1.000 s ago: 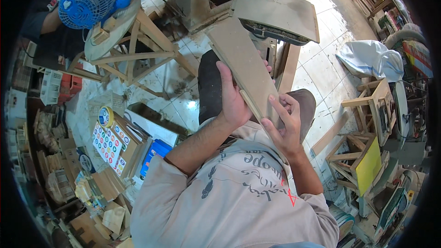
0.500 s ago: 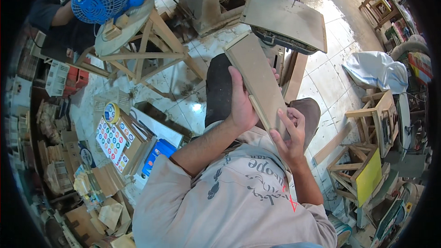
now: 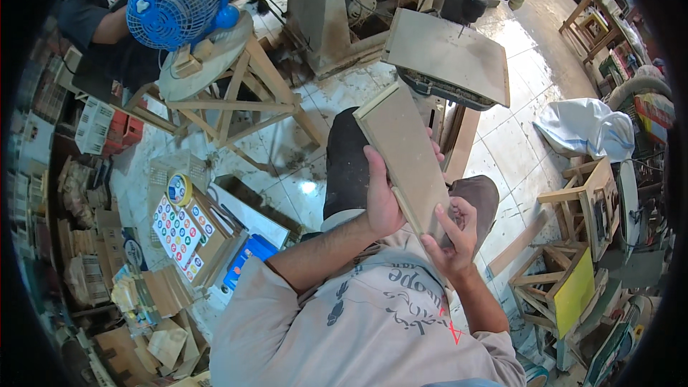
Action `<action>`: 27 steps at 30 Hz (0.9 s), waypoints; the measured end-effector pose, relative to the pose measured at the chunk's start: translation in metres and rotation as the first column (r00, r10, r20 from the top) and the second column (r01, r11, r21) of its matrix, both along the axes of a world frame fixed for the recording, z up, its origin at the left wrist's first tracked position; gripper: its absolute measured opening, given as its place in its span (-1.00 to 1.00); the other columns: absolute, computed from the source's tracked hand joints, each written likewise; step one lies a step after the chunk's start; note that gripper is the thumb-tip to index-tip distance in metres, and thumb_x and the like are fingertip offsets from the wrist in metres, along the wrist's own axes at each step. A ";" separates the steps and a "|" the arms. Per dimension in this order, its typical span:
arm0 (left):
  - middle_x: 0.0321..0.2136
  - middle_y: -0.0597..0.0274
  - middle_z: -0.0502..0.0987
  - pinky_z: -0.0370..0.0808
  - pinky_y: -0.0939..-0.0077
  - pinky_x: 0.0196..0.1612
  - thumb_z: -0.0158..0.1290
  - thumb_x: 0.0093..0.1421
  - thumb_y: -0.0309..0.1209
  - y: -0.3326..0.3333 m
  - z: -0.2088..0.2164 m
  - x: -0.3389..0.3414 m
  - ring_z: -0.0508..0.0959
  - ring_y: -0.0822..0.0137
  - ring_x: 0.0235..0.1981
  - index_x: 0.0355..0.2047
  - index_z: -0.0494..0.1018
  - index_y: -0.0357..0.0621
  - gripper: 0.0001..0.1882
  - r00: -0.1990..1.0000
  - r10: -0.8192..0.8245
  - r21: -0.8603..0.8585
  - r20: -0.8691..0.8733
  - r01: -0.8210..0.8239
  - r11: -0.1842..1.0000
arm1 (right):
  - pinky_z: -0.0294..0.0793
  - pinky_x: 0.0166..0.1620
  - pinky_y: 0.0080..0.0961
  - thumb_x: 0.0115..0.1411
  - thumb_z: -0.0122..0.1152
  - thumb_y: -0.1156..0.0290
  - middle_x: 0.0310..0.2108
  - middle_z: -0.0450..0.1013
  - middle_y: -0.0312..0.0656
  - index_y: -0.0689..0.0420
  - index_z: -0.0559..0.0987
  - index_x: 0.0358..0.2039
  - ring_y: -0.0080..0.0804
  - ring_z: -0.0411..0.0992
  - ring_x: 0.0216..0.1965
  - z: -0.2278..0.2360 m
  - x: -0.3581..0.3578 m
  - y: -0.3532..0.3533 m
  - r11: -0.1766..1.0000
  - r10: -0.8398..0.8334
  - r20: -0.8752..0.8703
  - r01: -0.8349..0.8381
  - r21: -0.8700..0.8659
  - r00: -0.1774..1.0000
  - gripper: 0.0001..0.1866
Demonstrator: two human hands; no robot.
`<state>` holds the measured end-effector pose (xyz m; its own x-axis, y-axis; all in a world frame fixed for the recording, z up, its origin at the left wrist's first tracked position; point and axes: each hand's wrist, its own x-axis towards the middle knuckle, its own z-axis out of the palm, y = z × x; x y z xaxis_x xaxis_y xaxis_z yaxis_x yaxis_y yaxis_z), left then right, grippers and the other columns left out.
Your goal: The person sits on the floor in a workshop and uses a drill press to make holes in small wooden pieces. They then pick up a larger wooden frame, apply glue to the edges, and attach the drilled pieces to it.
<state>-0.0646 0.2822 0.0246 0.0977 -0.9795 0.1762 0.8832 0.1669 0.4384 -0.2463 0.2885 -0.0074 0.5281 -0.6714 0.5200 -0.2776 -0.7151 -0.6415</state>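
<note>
Board (image 3: 408, 154), long, flat, tan, straight-edged, prob. wood or MDF, is held aslant above the wearer's dark-trousered legs (image 3: 345, 165), w/ its far end pointed toward a beige rectangular machine plate (image 3: 448, 57); the gap there can't be told.

Stiff handling is to be expected, w/ light-to-moderate wt.; no bend can be seen. The face looks dry & matt, so little slip is likely, though corners might be chipped if knocked. Hold is best taken by the 2 long edges nr mid-length, w/ the near end steadied.

By the bare L hand (image 3: 385, 204) the board is cradled: thumb is set along the left long edge & fingertips show past the right one, so the hand is spread to board width & wrapped from below. By the bare R hand (image 3: 457, 240) the near end is met: index tip is rested on the face nr the right edge, other fingers are part-curled; any pinch underneath can't be told.
</note>
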 end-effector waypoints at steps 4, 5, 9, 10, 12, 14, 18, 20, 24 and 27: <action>0.04 0.08 0.34 0.35 0.08 0.14 -0.48 0.12 0.49 0.003 0.002 0.001 0.36 0.19 0.11 0.26 0.06 -0.22 0.06 1.000 -0.016 -0.040 0.010 0.017 0.999 | 0.37 -0.01 -0.27 -0.16 0.51 0.37 -0.01 0.24 0.07 0.11 0.51 0.04 -0.09 0.30 -0.03 0.005 0.001 0.002 0.999 0.002 0.003 -0.002 -0.036 1.000 -0.33; 0.05 0.07 0.34 0.33 0.05 0.16 -0.48 0.12 0.49 0.003 0.004 0.002 0.35 0.17 0.12 0.27 0.05 -0.23 0.06 1.000 -0.022 -0.059 0.018 0.023 0.998 | 0.37 -0.03 -0.29 -0.16 0.52 0.39 -0.03 0.25 0.06 0.11 0.51 0.04 -0.09 0.29 -0.03 0.009 0.003 0.003 0.998 -0.021 -0.012 0.020 -0.055 1.000 -0.33; 0.17 -0.01 0.26 0.26 -0.03 0.21 -0.46 0.19 0.42 0.012 0.012 0.016 0.26 0.07 0.23 0.31 0.02 -0.16 -0.02 0.996 -0.078 -0.079 0.041 0.081 0.994 | 0.40 -0.08 -0.36 -0.14 0.50 0.48 -0.07 0.25 0.02 0.12 0.50 0.05 -0.13 0.32 -0.09 0.033 0.009 0.020 0.992 -0.086 -0.063 0.080 -0.097 0.994 -0.34; 0.20 -0.03 0.23 0.25 -0.05 0.22 -0.47 0.21 0.40 0.019 0.011 0.019 0.24 0.04 0.25 0.32 0.01 -0.14 -0.05 0.998 -0.053 -0.046 0.037 0.054 0.997 | 0.41 -0.09 -0.38 -0.13 0.49 0.51 -0.08 0.26 0.01 0.12 0.50 0.05 -0.14 0.33 -0.11 0.038 0.010 0.022 0.991 -0.088 -0.073 0.080 -0.104 0.993 -0.35; 0.22 0.01 0.25 0.24 0.01 0.24 -0.42 0.34 0.19 0.024 0.004 0.026 0.23 0.08 0.28 0.30 0.10 -0.06 -0.27 0.997 -0.065 -0.130 -0.030 0.061 0.990 | 0.43 -0.13 -0.40 -0.08 0.43 0.57 -0.09 0.27 0.00 0.13 0.50 0.04 -0.20 0.36 -0.19 0.044 0.006 0.020 0.994 -0.107 -0.006 0.107 0.024 0.994 -0.41; 0.18 0.09 0.31 0.25 0.08 0.24 -0.39 0.39 0.06 0.029 -0.009 0.034 0.28 0.17 0.24 0.26 0.17 -0.06 -0.39 0.982 -0.022 -0.099 -0.188 0.003 0.995 | 0.45 -0.17 -0.46 0.06 0.28 0.67 -0.15 0.31 -0.03 0.14 0.49 0.04 -0.27 0.41 -0.27 0.049 0.005 0.018 0.989 -0.098 0.025 0.095 0.112 0.995 -0.51; 0.12 0.22 0.40 0.28 0.22 0.22 -0.34 0.43 -0.15 0.029 0.010 0.036 0.37 0.30 0.17 0.16 0.29 -0.07 -0.56 0.991 0.126 0.071 -0.043 -0.123 0.990 | 0.47 -0.20 -0.52 0.16 0.15 0.67 -0.19 0.39 -0.08 0.17 0.50 0.03 -0.33 0.45 -0.23 0.057 0.006 0.007 0.970 -0.031 0.107 0.005 0.242 0.994 -0.61; 0.12 0.22 0.40 0.29 0.25 0.21 -0.34 0.43 -0.12 0.028 0.013 0.042 0.39 0.30 0.15 0.16 0.28 -0.08 -0.54 0.979 0.201 0.189 0.016 -0.200 0.961 | 0.48 -0.21 -0.57 0.19 0.12 0.66 -0.19 0.43 -0.10 0.18 0.51 0.01 -0.36 0.48 -0.23 0.059 0.002 0.007 0.926 -0.010 0.108 -0.032 0.377 0.994 -0.64; 0.04 0.22 0.41 0.28 0.34 0.19 -0.12 0.38 -0.15 0.028 0.043 0.042 0.41 0.33 0.08 0.20 0.19 -0.15 -0.51 0.936 0.321 0.229 0.144 -0.347 0.909 | 0.51 -0.28 -0.57 0.19 0.14 0.64 -0.19 0.45 -0.12 0.19 0.56 -0.04 -0.39 0.49 -0.30 0.053 0.005 0.009 0.946 -0.006 0.065 -0.015 0.323 0.998 -0.69; -0.08 0.22 0.42 0.34 0.42 0.10 0.11 0.24 -0.36 0.018 0.033 0.042 0.44 0.40 -0.03 0.17 0.16 -0.19 -0.45 0.737 0.412 0.180 0.535 -0.577 0.797 | 0.53 -0.31 -0.55 0.17 0.16 0.64 -0.21 0.45 -0.12 0.18 0.58 -0.06 -0.41 0.50 -0.34 0.052 0.009 0.013 0.974 0.015 0.028 -0.021 0.227 0.999 -0.70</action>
